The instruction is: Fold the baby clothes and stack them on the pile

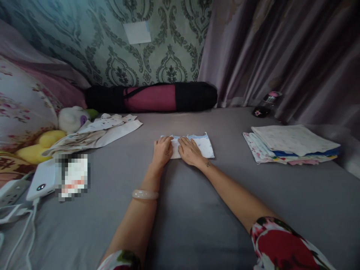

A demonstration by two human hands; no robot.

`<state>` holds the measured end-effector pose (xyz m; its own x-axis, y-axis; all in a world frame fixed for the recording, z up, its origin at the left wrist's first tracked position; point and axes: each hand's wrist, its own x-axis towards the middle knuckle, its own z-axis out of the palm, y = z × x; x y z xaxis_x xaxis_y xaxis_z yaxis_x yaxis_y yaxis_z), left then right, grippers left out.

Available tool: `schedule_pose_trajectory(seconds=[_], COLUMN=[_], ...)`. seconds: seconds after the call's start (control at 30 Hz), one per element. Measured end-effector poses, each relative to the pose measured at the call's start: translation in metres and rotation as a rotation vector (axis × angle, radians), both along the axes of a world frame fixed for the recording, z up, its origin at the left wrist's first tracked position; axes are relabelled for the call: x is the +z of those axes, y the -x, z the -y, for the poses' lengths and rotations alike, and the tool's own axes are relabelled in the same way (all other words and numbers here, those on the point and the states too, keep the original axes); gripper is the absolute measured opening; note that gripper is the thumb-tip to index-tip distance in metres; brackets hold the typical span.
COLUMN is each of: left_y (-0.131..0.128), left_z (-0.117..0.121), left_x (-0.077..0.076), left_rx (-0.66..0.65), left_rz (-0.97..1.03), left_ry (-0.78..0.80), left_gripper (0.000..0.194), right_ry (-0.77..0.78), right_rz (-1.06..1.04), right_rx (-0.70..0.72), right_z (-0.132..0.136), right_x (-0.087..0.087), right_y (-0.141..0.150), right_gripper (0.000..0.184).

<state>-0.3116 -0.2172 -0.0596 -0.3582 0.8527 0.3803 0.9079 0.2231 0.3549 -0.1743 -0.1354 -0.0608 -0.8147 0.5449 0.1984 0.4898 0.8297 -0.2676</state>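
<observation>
A small folded white cloth (208, 146) with a faint pattern and a bluish far edge lies flat on the grey bed sheet. At its left end, the fingers of my left hand (163, 150) bend down over the cloth, their tips partly hidden. My right hand (190, 150) rests palm down on the middle of the same cloth, fingers stretched forward and slightly apart. Only a narrow strip of cloth shows between the two hands. A pale bangle (145, 194) circles my left forearm.
Folded cloths (294, 140) are stacked at the right. Loose pale garments (112, 129) lie at the left, near plush toys (73, 119). A white power bank (45, 179) with cables sits closer. A black and pink long bag (152, 98) lines the wall; a dark bottle (266, 105) stands by the curtain.
</observation>
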Motion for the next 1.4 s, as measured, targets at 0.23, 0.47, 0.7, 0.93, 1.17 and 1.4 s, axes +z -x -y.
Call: schedule_pose_trajectory(seconds=[0.23,0.47,0.7,0.93,1.17,1.4], left_y=[-0.011,-0.019,-0.019,-0.016,-0.011,-0.013], left_z=[-0.002,-0.007,-0.008,-0.006,-0.009,-0.013], left_x=[0.004,-0.005,-0.006,-0.004,-0.009,0.004], left_rx=[-0.077,-0.194,-0.19,-0.139,0.002,0.061], left_rz=[-0.042,-0.006,0.021,-0.009,-0.028,-0.169], left_ry=[0.032,0.095,0.115,0.028,0.235,0.416], left_gripper=[0.031,0.036,0.038,0.035,0.05,0.055], right_ry=[0.009,-0.016,-0.013,-0.084,-0.036,-0.05], right_rz=[0.031,0.073,0.07,0.05,0.149,0.171], right_rx=[-0.019,-0.066,-0.055,-0.123,-0.261,-0.242], right_z=[-0.018,-0.019,-0.02,-0.028,-0.039,-0.042], right_x=[0.008,-0.005,-0.005,0.003,-0.003,0.0], right_y=[-0.02,-0.028,-0.026,-0.036,-0.042,-0.04], right_gripper=[0.055,0.057,0.057,0.058,0.061,0.058])
